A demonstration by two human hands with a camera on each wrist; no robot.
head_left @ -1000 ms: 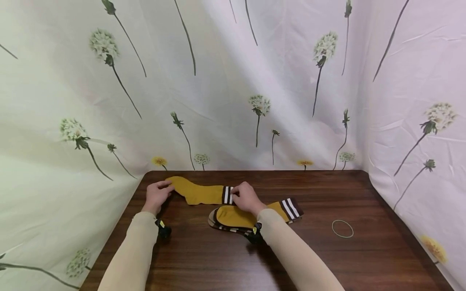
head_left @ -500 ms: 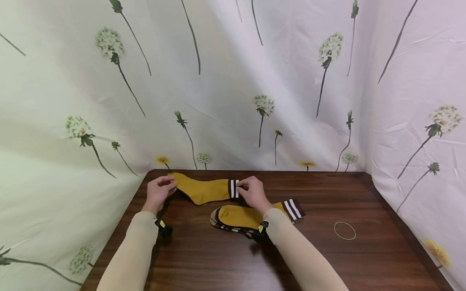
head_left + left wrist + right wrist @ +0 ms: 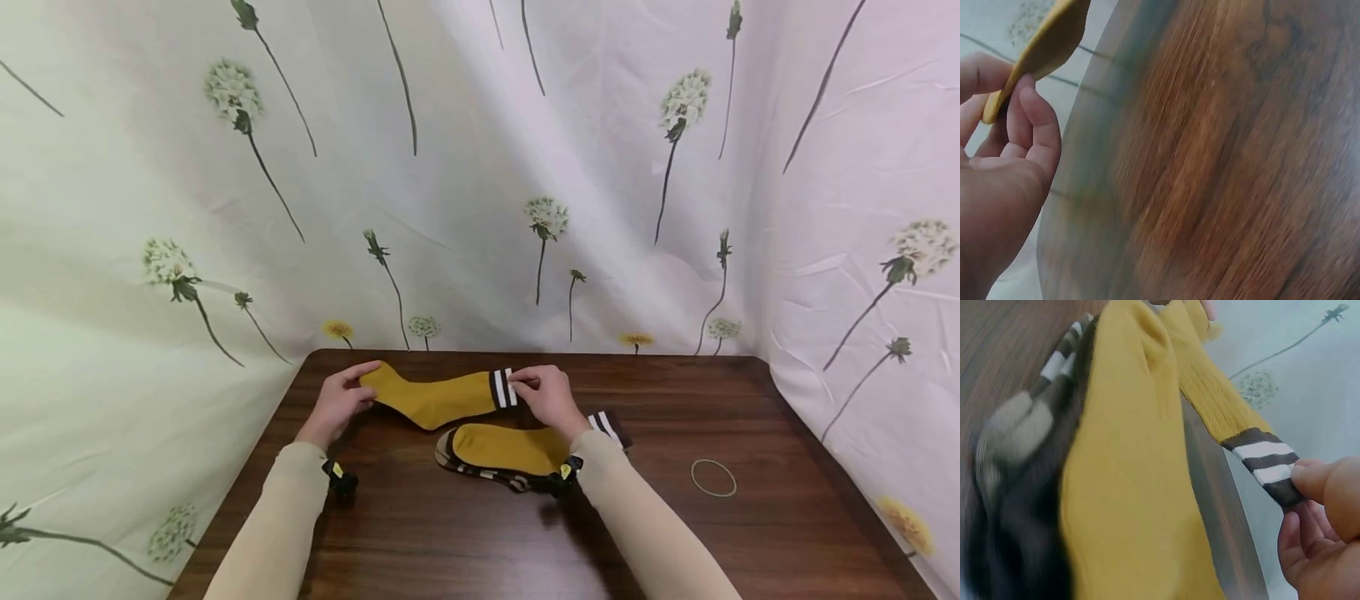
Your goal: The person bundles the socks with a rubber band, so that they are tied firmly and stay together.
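Between both hands stretches a mustard-yellow sock (image 3: 435,402) with a dark, white-striped cuff, apparently raised off the table. My left hand (image 3: 339,402) pinches its toe end between thumb and fingers; the left wrist view shows the yellow fabric (image 3: 1054,40) there. At the other end, my right hand (image 3: 546,393) pinches the striped cuff (image 3: 1266,459). Under my right forearm lies a second mustard sock (image 3: 502,447), on top of a dark-and-beige patterned sock (image 3: 1016,431). The right sleeve hides part of this pile.
A thin pale-green ring (image 3: 713,477), like a rubber band, lies on the right of the dark wooden table (image 3: 420,542). A white cloth (image 3: 465,208) printed with dandelions hangs behind and along the sides.
Both hands have shifted the held sock to the right, keeping hold of its toe and cuff. It looks lifted from the table. The stacked socks and ring have stayed put.
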